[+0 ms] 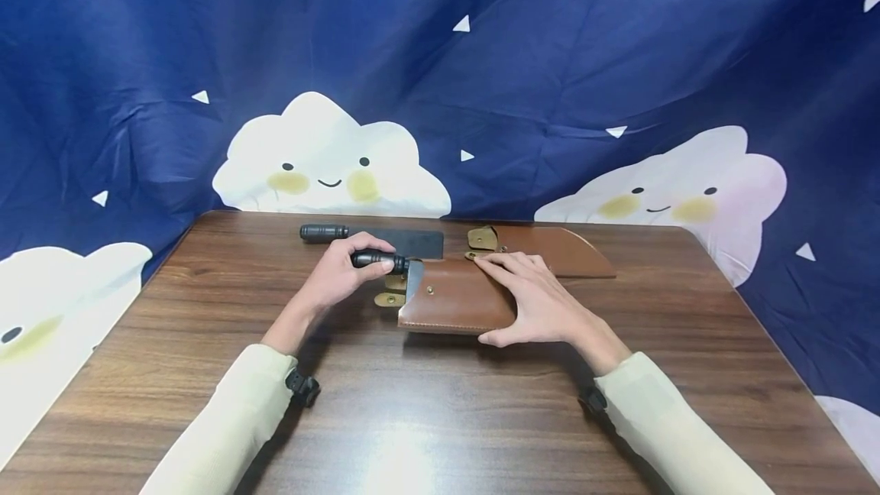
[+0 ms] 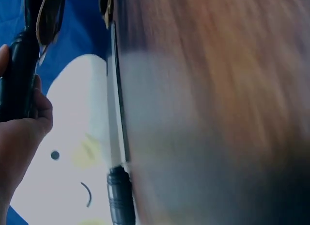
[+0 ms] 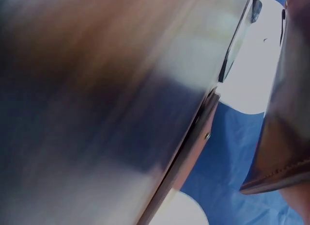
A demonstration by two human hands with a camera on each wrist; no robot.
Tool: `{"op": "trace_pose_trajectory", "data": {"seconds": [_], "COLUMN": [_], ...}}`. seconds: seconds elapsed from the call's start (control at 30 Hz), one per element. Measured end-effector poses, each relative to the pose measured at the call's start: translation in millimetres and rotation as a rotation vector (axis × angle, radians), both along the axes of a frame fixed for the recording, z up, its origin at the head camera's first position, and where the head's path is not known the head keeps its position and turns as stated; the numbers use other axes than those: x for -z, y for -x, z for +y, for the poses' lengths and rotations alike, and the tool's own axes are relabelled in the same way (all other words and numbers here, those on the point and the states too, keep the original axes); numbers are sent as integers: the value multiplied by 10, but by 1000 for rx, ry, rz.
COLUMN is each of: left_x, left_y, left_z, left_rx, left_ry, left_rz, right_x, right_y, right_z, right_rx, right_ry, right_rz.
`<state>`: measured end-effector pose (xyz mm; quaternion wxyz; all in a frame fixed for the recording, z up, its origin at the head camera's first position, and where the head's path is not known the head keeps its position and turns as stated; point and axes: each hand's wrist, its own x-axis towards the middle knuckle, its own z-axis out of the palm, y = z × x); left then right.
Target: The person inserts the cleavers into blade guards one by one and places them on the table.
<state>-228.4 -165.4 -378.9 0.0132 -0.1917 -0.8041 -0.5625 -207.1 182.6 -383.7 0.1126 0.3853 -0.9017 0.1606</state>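
Note:
In the head view my left hand (image 1: 328, 275) grips the black ridged handle (image 1: 374, 257) of a broad-bladed knife. Most of its blade (image 1: 416, 278) is hidden inside a brown leather sheath (image 1: 457, 300), and a strip of grey metal shows at the mouth. My right hand (image 1: 543, 298) holds the sheath's other end, thumb at the near edge and fingers over the top. Sheath and knife are raised off the table. Two snap straps, one with its tab (image 1: 389, 299) visible, hang unfastened by the handle. The right wrist view shows the sheath's stitched end (image 3: 281, 152).
Behind lies a second knife (image 1: 412, 241) with a black handle (image 1: 324, 233) and dark rectangular blade. To its right is another brown leather sheath (image 1: 567, 250) with an open strap. The wooden table (image 1: 440, 411) ends at a blue cloud-patterned cloth (image 1: 509, 82).

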Motion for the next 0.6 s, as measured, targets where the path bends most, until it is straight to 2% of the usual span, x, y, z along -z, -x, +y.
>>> {"op": "trace_pose_trajectory", "data": {"seconds": [0.07, 0.43, 0.6], "left_x": [-6, 0, -5], "left_y": [7, -7, -16], "left_z": [22, 86, 129], "left_rx": [7, -11, -20], "left_ry": [18, 38, 42], "left_rz": [28, -5, 14], "right_x": [-5, -21, -22], "right_y": [1, -9, -3], "right_z": [-20, -76, -108], "right_rx": [-9, -27, -23], "right_ry": [5, 26, 31], "right_rz": [11, 54, 58]}}
